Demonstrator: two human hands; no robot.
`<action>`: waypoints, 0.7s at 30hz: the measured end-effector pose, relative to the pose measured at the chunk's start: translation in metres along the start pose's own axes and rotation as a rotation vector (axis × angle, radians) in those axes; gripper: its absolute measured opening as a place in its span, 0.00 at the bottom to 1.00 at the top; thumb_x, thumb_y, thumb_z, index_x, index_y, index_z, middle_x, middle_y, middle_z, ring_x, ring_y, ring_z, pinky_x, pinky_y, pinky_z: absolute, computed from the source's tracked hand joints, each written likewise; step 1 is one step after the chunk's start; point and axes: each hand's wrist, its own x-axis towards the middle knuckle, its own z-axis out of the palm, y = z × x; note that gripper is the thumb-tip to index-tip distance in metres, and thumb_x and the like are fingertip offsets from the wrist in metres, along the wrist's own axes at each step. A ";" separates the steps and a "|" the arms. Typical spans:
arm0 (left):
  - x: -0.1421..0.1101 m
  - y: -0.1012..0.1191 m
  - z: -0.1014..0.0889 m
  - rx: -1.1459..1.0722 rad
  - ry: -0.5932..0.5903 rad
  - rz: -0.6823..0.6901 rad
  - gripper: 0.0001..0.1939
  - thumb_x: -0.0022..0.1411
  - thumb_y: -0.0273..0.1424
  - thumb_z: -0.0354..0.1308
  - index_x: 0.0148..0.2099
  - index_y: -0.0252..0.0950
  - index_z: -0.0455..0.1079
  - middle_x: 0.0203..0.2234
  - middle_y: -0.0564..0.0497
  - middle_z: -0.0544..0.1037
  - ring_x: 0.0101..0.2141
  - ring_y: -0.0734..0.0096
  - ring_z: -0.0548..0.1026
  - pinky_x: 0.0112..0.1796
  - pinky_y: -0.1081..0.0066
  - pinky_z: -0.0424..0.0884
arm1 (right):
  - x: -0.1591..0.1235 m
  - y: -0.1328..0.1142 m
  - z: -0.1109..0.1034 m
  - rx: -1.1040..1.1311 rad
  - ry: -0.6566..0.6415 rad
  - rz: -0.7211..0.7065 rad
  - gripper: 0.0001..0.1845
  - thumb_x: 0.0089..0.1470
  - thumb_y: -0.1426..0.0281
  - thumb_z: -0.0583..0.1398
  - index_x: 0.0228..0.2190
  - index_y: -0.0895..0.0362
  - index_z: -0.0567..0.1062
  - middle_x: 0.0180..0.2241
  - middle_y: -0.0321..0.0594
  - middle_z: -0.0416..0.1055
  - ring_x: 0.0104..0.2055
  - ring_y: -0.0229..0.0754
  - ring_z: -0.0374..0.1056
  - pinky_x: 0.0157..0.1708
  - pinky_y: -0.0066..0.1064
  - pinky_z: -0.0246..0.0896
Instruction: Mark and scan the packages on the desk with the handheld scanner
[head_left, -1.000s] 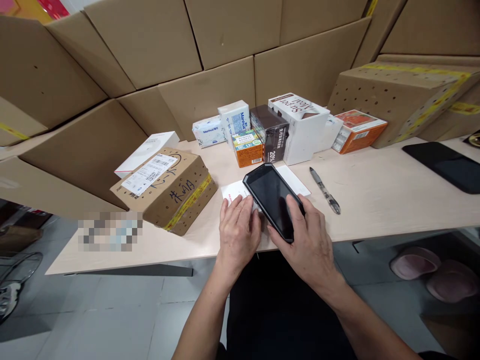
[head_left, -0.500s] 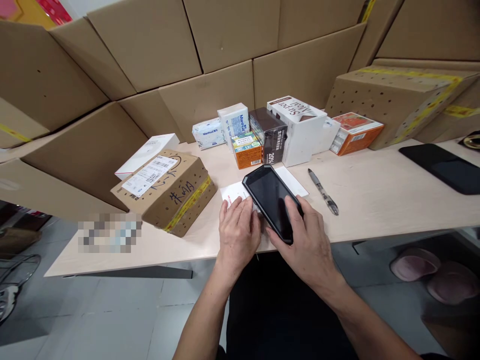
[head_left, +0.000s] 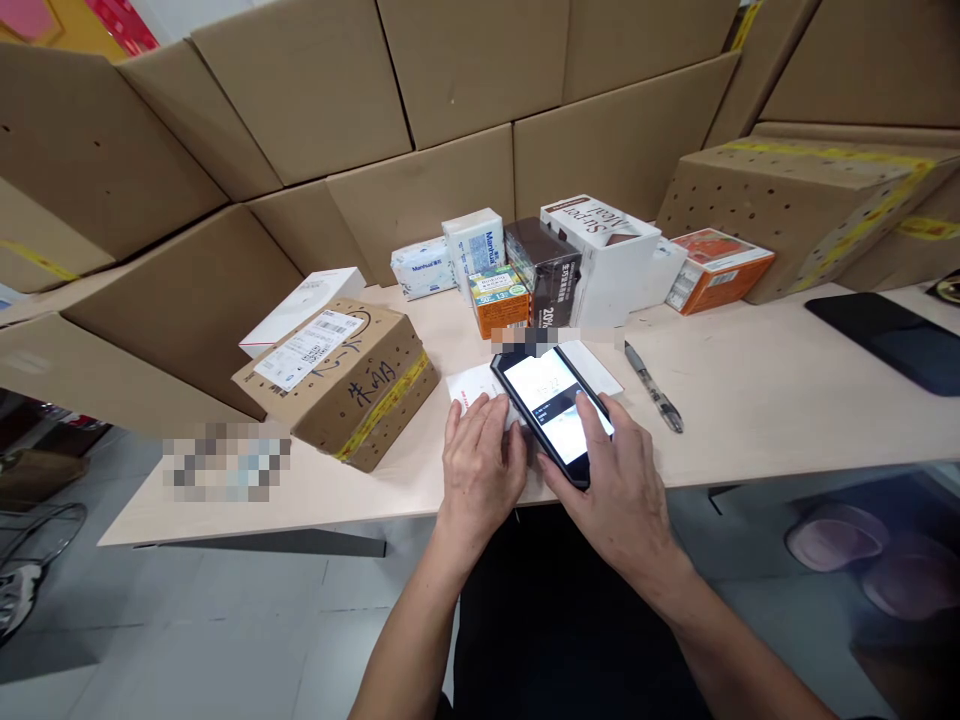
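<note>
Smartphone (screen lit) sits gripped in the fingers of the right hand; left of it, the left hand touches white paper, whether gripping I cannot tell.

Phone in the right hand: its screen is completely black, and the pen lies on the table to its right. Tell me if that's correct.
Not quite: the head view shows the phone in the right hand with its screen lit. The pen does lie on the table to its right.
</note>
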 end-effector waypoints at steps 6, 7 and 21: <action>0.001 -0.001 0.000 -0.020 0.009 -0.010 0.15 0.66 0.26 0.58 0.54 0.34 0.70 0.46 0.42 0.83 0.52 0.58 0.79 0.61 0.51 0.66 | -0.001 0.001 0.002 0.013 0.039 -0.007 0.41 0.60 0.60 0.62 0.68 0.60 0.54 0.60 0.61 0.63 0.57 0.59 0.64 0.54 0.50 0.67; 0.001 0.000 0.000 -0.022 0.012 -0.008 0.13 0.66 0.25 0.58 0.53 0.34 0.71 0.46 0.43 0.83 0.52 0.58 0.79 0.61 0.52 0.66 | -0.001 0.001 0.003 0.017 0.050 -0.009 0.41 0.59 0.60 0.62 0.67 0.60 0.56 0.59 0.61 0.63 0.57 0.59 0.65 0.54 0.50 0.68; 0.001 0.001 -0.003 -0.013 -0.028 -0.016 0.06 0.67 0.27 0.57 0.45 0.37 0.73 0.45 0.45 0.82 0.52 0.57 0.79 0.61 0.49 0.61 | 0.007 0.084 -0.023 -0.082 0.198 0.160 0.43 0.56 0.56 0.64 0.66 0.58 0.59 0.57 0.64 0.67 0.59 0.66 0.65 0.55 0.58 0.63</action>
